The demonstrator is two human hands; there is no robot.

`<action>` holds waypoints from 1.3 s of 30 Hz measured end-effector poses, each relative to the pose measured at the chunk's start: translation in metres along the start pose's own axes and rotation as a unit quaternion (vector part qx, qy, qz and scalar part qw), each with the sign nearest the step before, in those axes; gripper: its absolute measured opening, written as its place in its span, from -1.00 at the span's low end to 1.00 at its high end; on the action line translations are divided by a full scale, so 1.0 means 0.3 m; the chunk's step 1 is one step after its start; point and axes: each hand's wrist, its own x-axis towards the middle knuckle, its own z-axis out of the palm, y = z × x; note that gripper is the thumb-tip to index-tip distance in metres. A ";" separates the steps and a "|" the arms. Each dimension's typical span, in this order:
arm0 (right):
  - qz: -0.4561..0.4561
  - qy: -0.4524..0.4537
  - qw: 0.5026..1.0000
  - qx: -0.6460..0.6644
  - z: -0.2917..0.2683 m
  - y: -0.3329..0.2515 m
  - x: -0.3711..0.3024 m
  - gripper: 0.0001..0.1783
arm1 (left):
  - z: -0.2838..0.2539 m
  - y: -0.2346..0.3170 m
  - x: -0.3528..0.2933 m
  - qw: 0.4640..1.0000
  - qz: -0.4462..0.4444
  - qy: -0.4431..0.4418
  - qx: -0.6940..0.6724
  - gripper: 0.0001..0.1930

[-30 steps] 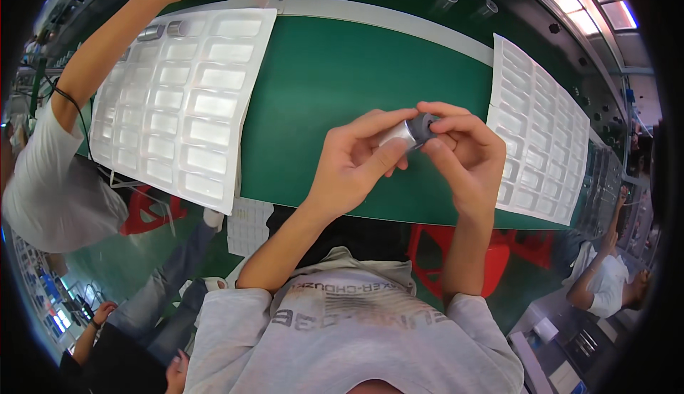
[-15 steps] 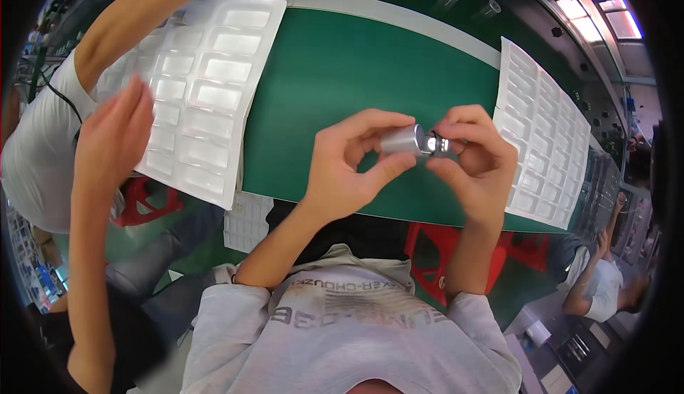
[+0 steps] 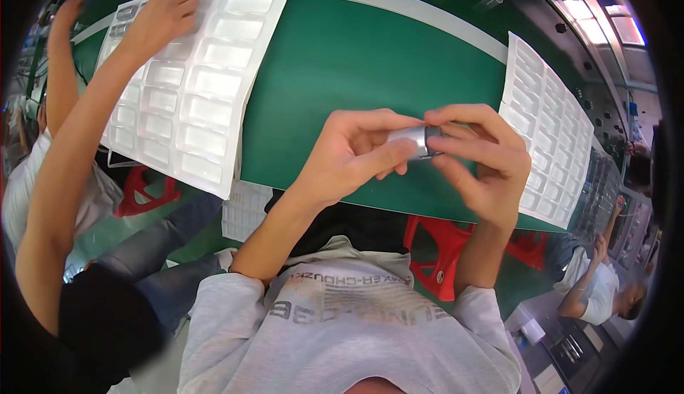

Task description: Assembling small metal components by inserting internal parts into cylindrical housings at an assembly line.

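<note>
My left hand (image 3: 356,155) is closed round a short silver metal cylinder (image 3: 410,135), held sideways above the green table. My right hand (image 3: 491,155) pinches a small dark and shiny part (image 3: 432,142) at the cylinder's right end. The part lies against that end; how deep it sits inside is hidden by my fingers. Both hands are raised over the front of the table, close together.
A white moulded tray (image 3: 241,87) with many compartments lies on the left, where a co-worker's hand (image 3: 164,20) reaches over it. Silver cylinders (image 3: 125,15) lie in its far-left corner. Another white tray (image 3: 545,137) stands right. Red stools (image 3: 438,262) are below the green table (image 3: 342,73).
The small part, earlier sticking out of the cylinder's end, is now closer against it, with my right fingers over it. The co-worker's hand on the left has moved over the tray.
</note>
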 end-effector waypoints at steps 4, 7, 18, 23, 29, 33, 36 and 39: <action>0.014 0.036 0.998 0.040 0.005 0.026 -0.011 -0.73 | 0.007 0.005 0.001 1.000 0.000 0.010 0.011 -0.68; 0.033 0.059 0.994 0.083 0.017 0.034 -0.017 -0.76 | 0.018 0.000 0.002 0.999 0.028 0.029 0.023 -0.68; 0.038 0.114 0.986 0.118 0.033 0.043 -0.024 -0.78 | 0.028 0.016 0.016 0.999 -0.009 0.049 -0.005 -0.67; 0.062 0.086 0.987 0.122 0.029 0.049 -0.029 -0.78 | 0.017 -0.003 0.010 0.998 -0.025 0.038 -0.047 -0.68; 0.062 0.126 0.986 0.093 0.076 0.063 -0.022 -0.69 | 0.025 -0.009 0.025 0.995 -0.006 0.064 -0.078 -0.69; 0.010 0.144 0.988 -0.048 0.117 0.032 -0.001 -0.55 | 0.025 -0.052 0.051 0.989 0.000 0.065 -0.133 -0.70; 0.004 0.227 0.955 -0.189 0.195 0.075 -0.025 -0.40 | 0.039 -0.058 0.053 0.987 -0.026 0.053 -0.150 -0.71; -0.043 0.278 0.919 -0.276 0.211 0.091 -0.008 -0.45 | 0.070 -0.035 0.060 0.986 -0.009 0.074 -0.150 -0.71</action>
